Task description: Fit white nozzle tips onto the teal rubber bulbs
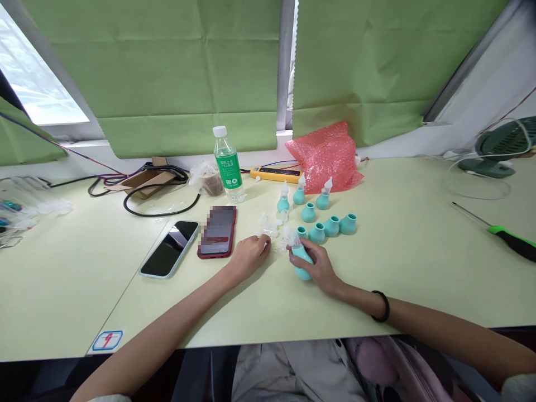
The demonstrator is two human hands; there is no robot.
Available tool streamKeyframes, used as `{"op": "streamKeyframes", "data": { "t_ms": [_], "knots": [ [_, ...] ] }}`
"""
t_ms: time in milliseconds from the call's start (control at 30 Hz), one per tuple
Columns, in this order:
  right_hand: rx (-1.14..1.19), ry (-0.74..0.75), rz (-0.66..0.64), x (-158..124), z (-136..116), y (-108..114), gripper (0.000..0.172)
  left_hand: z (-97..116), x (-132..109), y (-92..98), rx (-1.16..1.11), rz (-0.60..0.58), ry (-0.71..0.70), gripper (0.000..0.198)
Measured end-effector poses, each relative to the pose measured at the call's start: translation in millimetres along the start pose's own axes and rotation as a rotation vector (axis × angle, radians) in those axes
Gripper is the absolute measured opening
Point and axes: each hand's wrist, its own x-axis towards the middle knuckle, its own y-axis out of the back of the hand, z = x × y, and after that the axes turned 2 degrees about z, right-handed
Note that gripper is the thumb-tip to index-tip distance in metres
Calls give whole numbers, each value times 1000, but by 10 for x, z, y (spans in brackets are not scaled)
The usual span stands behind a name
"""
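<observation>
My right hand is wrapped round a teal nasal aspirator bulb, tilted just above the table. Clear plastic pieces show at its top end. To its left, my left hand rests low with fingers curled together at the edge of a small heap of clear plastic tips; whatever its fingertips hold is hidden. Behind my hands stand several teal bulbs with open necks. Farther back, a few bulbs bear clear tips, one of them a tipped bulb by the red bubble wrap.
Two phones, a dark one and a red-cased one, lie left of my hands. A water bottle, a yellow tool and red bubble wrap stand behind. Far right lies a screwdriver; black cable loops at the left.
</observation>
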Motion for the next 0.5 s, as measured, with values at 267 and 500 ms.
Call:
{"op": "streamKeyframes", "data": {
  "t_ms": [267,500],
  "knots": [
    [-176,3,-7,-11,13,-25,15,-64,5,-50,1,7,-65,21],
    [-270,46,15,-9,32,-12,13,35,-15,28,-217,44,16,28]
  ]
}}
